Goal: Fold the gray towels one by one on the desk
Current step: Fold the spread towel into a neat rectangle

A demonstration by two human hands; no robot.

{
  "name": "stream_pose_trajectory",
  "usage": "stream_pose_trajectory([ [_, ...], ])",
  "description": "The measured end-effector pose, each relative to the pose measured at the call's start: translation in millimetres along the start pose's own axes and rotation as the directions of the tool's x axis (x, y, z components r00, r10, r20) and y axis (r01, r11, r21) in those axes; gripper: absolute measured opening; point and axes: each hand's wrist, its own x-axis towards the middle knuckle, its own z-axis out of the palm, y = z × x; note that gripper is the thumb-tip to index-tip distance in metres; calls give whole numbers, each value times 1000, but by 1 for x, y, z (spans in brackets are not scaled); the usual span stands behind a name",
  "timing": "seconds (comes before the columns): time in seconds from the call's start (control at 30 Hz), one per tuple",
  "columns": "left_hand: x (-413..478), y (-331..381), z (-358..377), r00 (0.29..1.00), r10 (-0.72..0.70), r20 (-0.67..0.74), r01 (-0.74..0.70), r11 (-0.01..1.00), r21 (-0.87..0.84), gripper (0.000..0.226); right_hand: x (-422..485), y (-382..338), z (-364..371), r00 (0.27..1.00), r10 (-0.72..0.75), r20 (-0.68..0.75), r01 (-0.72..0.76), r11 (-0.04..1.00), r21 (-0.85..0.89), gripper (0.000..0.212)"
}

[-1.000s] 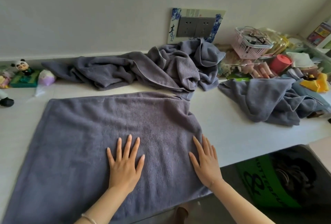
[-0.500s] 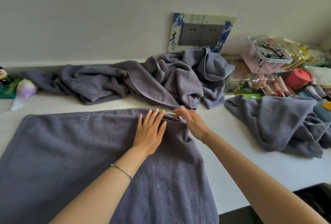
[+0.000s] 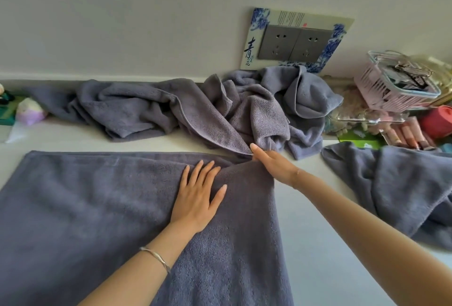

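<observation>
A large gray towel [image 3: 97, 207] lies spread flat on the white desk [image 3: 318, 244], reaching to the near edge. My left hand [image 3: 198, 198] presses flat on it near its far right corner, fingers straight and spread. My right hand [image 3: 274, 163] rests at that far right corner, where the cloth bunches up; its fingers are stretched out and its thumb is hidden. A crumpled heap of gray towels [image 3: 208, 110] lies along the wall behind. Another rumpled gray towel [image 3: 396, 183] sits on the right.
A double wall socket with a blue-patterned surround [image 3: 296, 41] is above the heap. A pink basket [image 3: 391, 87], a red cup [image 3: 437, 122] and small tubes crowd the back right. A pale purple toy [image 3: 30, 114] sits at the back left.
Both hands moved from the towel's near edge up to its far right corner. My left hand now lies flat a little lower and my right hand's fingers have straightened at the corner.
</observation>
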Motion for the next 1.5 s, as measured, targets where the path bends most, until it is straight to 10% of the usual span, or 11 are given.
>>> stream_pose_trajectory([
  [0.13, -3, 1, -3, 998, 10, -57, -11, 1000, -24, 61, 6, -8, -3, 975, 131, 181, -55, 926, -374, 86],
  [0.43, -3, 1, -2, 1000, -21, 16, 20, 1000, 20, 68, 18, -13, -7, 846, 149, 511, -135, 989, -66, 55],
  [0.53, -3, 3, -2, 999, -47, 16, 47, 999, 26, 71, 19, -10, -19, 972, 37, 233, -71, 988, 139, 68],
  [0.67, -2, 2, -1, 997, -71, -11, 71, 997, 27, 73, 18, -5, -23, 975, -177, -134, 162, 980, -119, 41],
  [0.83, -4, 3, 0, 998, -70, -2, 70, 998, 9, 72, 14, -21, -10, 973, -223, 58, 203, 708, -677, 50],
  [1.07, 21, -1, -14, 993, -75, -88, 53, 972, -230, 73, 16, -16, 3, 880, -474, -36, 453, 860, -235, 30],
  [1.2, 62, -6, -38, 975, -62, 214, 160, 865, -476, 69, 21, -4, 10, 868, -481, -124, 474, 877, -86, 24],
  [1.3, 80, -10, -52, 899, -119, 421, 346, 782, -518, 67, 26, 9, 9, 866, -481, -139, 462, 875, -145, 21],
  [1.5, 84, -46, -65, 956, -117, 269, 205, 922, -327, 58, 35, 26, 4, 763, -573, -300, 407, 785, -466, 37],
])
